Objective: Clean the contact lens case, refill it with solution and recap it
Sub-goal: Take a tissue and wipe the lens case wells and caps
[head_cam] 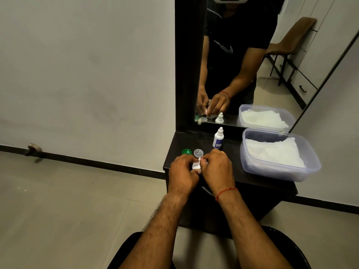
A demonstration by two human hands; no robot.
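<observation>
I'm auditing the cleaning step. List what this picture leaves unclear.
Head view only:
1. Lens case: mostly covered by the left hand and right hand gripping it. Only a white patch shows, so its wells and any tissue cannot be told apart.
2. Bottle: label too small to read.
3. Tub: white sheets inside, veiled by the cloudy wall, kind unclear.
4. Mirror: cut off by the top edge.

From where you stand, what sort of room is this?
Probably a home dressing corner: a tall mirror above a small dark vanity, with a dropper bottle and tub of tissues.
</observation>
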